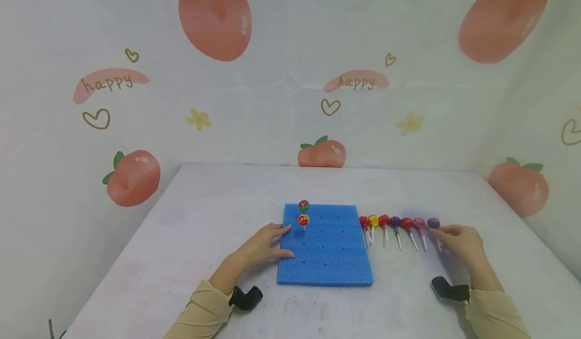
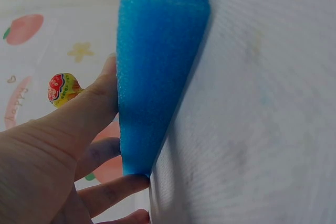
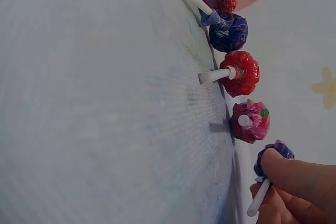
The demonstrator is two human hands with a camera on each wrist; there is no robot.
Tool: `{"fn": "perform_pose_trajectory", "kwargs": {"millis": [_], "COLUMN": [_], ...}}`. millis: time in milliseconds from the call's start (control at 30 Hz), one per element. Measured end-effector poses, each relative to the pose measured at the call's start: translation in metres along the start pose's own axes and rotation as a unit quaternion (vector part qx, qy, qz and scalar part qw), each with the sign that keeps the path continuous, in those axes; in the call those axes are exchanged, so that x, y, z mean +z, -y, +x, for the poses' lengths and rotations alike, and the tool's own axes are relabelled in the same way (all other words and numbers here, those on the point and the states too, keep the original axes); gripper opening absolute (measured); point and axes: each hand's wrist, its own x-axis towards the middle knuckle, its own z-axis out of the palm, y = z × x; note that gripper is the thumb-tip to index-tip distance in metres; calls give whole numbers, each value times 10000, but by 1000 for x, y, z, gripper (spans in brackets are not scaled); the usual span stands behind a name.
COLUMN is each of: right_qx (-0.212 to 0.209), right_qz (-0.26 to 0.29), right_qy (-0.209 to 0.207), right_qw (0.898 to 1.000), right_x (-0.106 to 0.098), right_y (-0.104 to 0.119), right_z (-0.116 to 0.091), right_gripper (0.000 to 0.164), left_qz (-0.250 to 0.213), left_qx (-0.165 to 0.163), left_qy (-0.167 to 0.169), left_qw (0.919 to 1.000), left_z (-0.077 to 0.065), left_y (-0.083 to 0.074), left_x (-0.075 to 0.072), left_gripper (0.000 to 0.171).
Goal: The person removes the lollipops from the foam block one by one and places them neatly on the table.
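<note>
A blue foam board with small holes lies on the table. Two wrapped lollipops stand in its upper left part, a green and red lollipop behind a yellow and red lollipop. My left hand rests at the board's left edge, thumb and fingers spread against the foam. Right of the board, my right hand pinches a purple lollipop by its wrapped head, with its white stick pointing down. Beside it in the row is a pink lollipop.
Several more lollipops lie in a row right of the board, among them a red lollipop, a dark purple lollipop and a yellow lollipop. A white cloth backdrop with fruit prints hangs behind the table.
</note>
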Motion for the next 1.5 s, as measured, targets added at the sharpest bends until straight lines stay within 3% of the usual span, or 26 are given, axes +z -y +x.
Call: {"fn": "perform_pose_trajectory", "kwargs": {"millis": [667,1167,1367,1500], "right_qx": [26,126,126,-90], "right_qz": [-32,75,191,219], "right_qy": [-48,187,45,-198], "right_qw": [10000,9997,9997,9995], "right_x": [3,0,-1,-1], "right_y": [2,-3,-2,2], "right_z": [0,1,0,-2], "right_gripper": [60,72,71,64], "left_qz": [-5,-2,7,32], "left_qx": [18,31,115,121], "left_qy": [-1,-9,-29,-15], "left_qw": [10000,10000,9999,9999], "left_z": [1,0,0,0], "left_y": [2,1,2,2], "left_x": [1,1,1,0], "left_gripper": [74,73,73,73]}}
